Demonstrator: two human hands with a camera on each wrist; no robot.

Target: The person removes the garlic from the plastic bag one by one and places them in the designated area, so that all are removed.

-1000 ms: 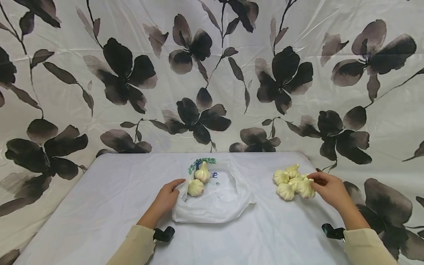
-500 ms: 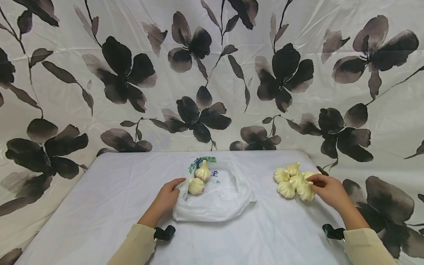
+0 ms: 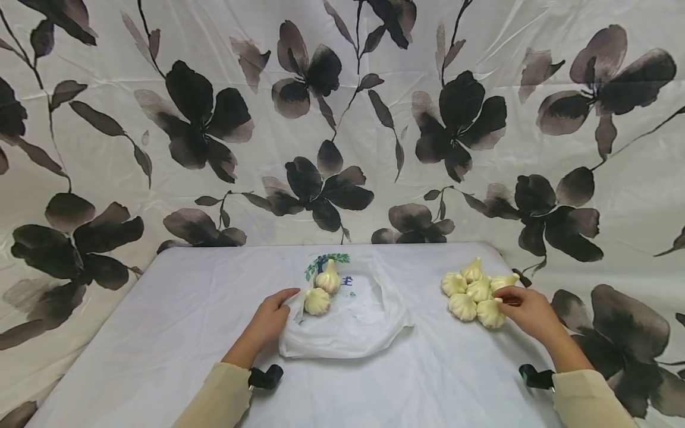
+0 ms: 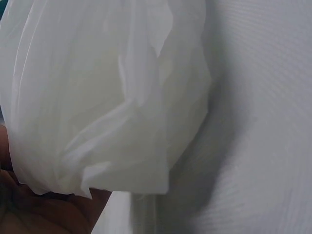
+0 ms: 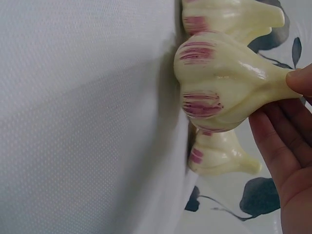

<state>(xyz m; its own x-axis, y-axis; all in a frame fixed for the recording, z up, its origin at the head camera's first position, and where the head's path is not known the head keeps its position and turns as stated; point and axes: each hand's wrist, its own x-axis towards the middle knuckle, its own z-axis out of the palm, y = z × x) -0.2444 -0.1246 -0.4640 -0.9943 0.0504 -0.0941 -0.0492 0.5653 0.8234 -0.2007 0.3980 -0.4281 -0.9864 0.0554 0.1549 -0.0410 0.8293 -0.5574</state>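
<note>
At the right of the table, a cluster of several pale garlic bulbs (image 3: 462, 307) lies close together. My right hand (image 3: 525, 309) pinches the stem of the front right garlic bulb (image 5: 214, 83), thumb (image 5: 301, 80) on one side and fingers on the other; purple streaks mark its base. My left hand (image 3: 271, 318) grips the left edge of a white plastic bag (image 3: 345, 349), whose mouth is spread open. Two bulbs sit at the bag's left, an upright garlic bulb (image 3: 328, 277) behind a rounder garlic bulb (image 3: 317, 302). In the left wrist view, bag film (image 4: 107, 112) hides most of the fingers.
A white cloth covers the table (image 3: 160, 333). Behind it hangs a floral curtain (image 3: 374, 137) in black and grey. Green and blue print (image 3: 346, 282) shows on the bag. Each wrist wears a small black camera (image 3: 266, 377).
My right hand has shifted slightly left and toward me, and the pinched garlic bulb has moved a little with it. The bulb behind it shows more. The left hand and bag stay put.
</note>
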